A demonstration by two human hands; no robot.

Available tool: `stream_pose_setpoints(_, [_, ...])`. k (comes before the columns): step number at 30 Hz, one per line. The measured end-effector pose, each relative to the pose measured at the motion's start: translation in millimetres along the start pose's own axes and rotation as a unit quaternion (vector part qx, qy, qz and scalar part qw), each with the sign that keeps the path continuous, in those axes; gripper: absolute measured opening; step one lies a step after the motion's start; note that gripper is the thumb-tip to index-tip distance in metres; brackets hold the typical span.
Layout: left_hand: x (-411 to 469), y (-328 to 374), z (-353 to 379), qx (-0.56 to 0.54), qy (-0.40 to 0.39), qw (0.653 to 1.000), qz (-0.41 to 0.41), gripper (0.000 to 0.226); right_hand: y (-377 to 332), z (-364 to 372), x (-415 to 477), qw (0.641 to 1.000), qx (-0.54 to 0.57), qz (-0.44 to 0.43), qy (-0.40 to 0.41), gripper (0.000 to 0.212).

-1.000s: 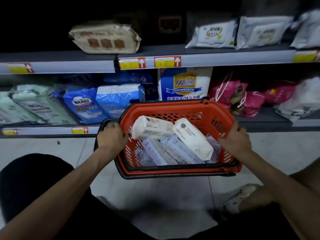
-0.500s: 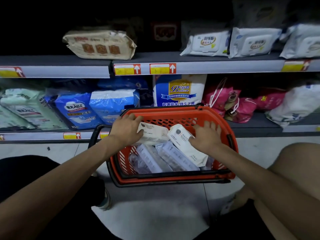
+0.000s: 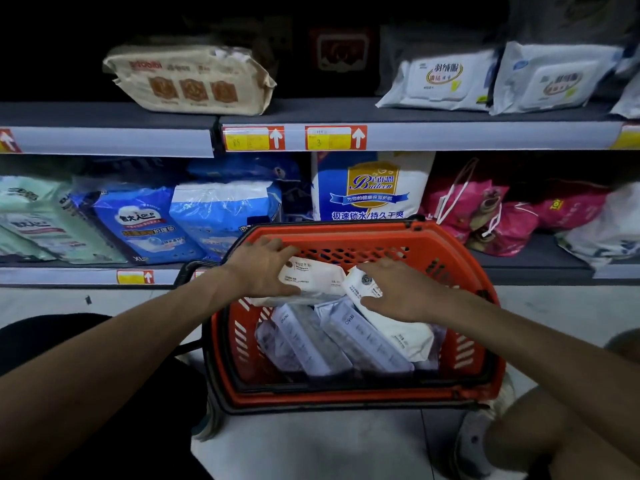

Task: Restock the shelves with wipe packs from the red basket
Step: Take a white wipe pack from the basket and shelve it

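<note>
The pale tiled floor [image 3: 311, 445] lies nearest, with a shoe [image 3: 474, 441] at the right by the person's bent leg. On the floor stands the red basket [image 3: 346, 398], and its black handle [image 3: 187, 271] is folded out to the left. Grey packs [image 3: 360, 341] lie slanted in its bottom. Over them are two white wipe packs, the left white pack [image 3: 311, 275] toward the far wall and the right white pack [image 3: 398, 330] running down to the near right corner. Just behind the basket's far rim is the lower shelf [image 3: 533, 258], crowded with blue packs [image 3: 145, 226], a tall blue-and-white bag [image 3: 370, 188] and pink bags [image 3: 485, 216]. The bag stands right behind the rim. Above is the upper shelf [image 3: 415, 116], edged with yellow price tags [image 3: 336, 137]. It carries a beige pack [image 3: 190, 81] at the left and white lidded packs [image 3: 443, 81] at the right, with a bare stretch between them. A second ago both hands held the basket's sides; half a second ago they had just reached the packs, and now they sit further over them. The left hand [image 3: 263, 268] grips the left white pack, fingers curled over its far edge and thumb along the near edge. The right hand [image 3: 401, 292] lies palm-down on the right white pack, its fingers spread and fairly straight.
</note>
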State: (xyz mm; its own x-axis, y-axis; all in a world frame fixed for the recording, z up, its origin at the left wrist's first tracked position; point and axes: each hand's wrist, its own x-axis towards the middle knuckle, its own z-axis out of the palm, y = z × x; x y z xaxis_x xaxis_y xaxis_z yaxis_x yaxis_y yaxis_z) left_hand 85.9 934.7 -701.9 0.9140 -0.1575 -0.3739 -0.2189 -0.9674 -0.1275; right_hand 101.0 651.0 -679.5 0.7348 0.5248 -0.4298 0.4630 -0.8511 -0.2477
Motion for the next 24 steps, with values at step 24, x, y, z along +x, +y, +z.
stream_pose_setpoints(24, [26, 10, 9, -0.263, 0.063, 0.957, -0.100, 0.083, 2, 24, 9, 0.997, -0.078, -0.013, -0.021, 0.069])
